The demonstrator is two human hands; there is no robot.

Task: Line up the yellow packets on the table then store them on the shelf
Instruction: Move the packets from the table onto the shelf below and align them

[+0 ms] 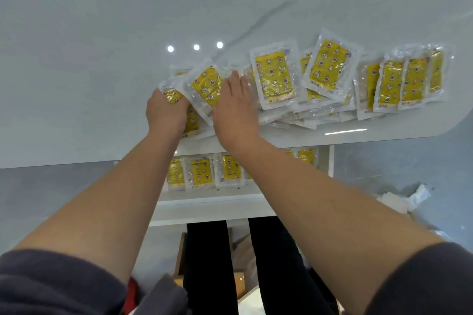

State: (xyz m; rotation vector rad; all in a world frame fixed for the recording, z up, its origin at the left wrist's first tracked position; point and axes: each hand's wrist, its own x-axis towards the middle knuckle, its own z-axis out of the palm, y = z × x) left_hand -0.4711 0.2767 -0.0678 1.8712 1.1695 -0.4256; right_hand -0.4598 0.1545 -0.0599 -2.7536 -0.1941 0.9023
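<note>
The yellow packets (pixel 275 77) lay in a loose, overlapping heap in the middle and right of the frame, on the glossy white bench (pixel 89 71), near its front edge. Your left grip (pixel 166 110) was curled around a few of them at the left end of the heap. Your right grip (pixel 235 105) lay flat on the packets just beside it, fingers straight, holding nothing.

I judge these packets were light, soft and slippery in their clear wrappers, so you had better take them by the sealed edges or as a squeezed bundle. Most had the long axis running from bottom to top of the frame. The askew packet (pixel 204 84) between your grips was turned. On the shelf (pixel 210 202) below, a stored row (pixel 199 174) stood already.
</note>
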